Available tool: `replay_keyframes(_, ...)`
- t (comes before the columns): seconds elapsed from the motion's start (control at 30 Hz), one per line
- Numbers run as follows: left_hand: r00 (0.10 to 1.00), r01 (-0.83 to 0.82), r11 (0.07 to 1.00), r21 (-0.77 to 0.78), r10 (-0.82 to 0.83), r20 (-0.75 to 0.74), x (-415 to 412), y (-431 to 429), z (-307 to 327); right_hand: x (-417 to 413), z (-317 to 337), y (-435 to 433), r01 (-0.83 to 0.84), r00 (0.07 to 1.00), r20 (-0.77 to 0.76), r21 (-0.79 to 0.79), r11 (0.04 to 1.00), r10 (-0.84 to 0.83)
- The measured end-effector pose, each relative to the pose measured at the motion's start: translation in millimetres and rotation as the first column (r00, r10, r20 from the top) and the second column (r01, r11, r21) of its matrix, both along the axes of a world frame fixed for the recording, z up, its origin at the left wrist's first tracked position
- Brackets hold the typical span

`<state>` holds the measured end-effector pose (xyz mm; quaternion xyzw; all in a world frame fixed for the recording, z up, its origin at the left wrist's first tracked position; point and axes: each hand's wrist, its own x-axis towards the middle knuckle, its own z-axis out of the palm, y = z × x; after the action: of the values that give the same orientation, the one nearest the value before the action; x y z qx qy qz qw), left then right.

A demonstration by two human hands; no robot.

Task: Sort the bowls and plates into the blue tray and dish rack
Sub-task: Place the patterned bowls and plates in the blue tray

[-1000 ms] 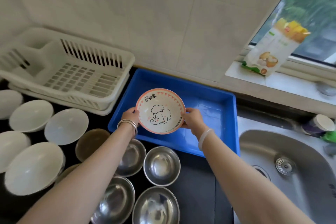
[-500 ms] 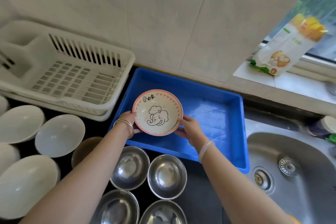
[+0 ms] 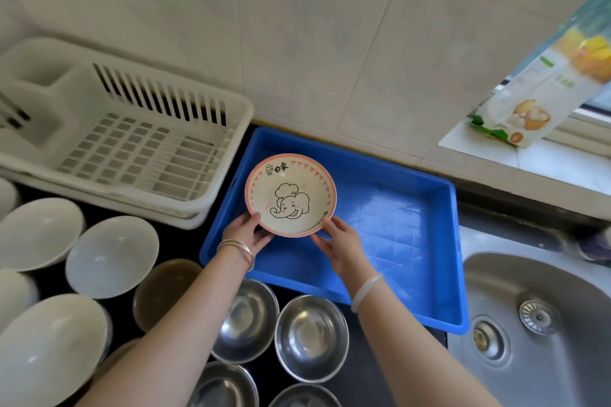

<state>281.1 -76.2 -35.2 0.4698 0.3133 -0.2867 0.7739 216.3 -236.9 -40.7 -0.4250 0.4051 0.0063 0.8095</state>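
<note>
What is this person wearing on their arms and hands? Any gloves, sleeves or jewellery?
No gloves, and no sleeves in view: both forearms are bare. The wrist of the left hand carries a few thin silver-coloured bangles. The wrist of the right hand carries one smooth, pale milky-white bangle. No rings show.

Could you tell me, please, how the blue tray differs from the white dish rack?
The tray has solid walls; the dish rack has slotted walls and a grid floor. The tray is one open space; the dish rack has a side compartment. The left hand and right hand hold a bowl over the tray, not the dish rack. Both are rectangular, against the tiled wall.
</note>
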Motion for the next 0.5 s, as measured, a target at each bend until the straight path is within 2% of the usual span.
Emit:
replay_keyframes(0.17,0.999,-0.018,0.999,-0.049,0.02,0.033,11.1,-2.6,0.4,19.6,3.2,3.3,0.013,1.0,0.001,-0.002,1.0,-0.013)
replay_keyframes(0.5,0.999,-0.035,0.999,-0.01,0.035,0.038,23.9,-9.5,-2.1,28.5,4.3,2.1,0.028,0.999,-0.022,-0.032,0.999,-0.029)
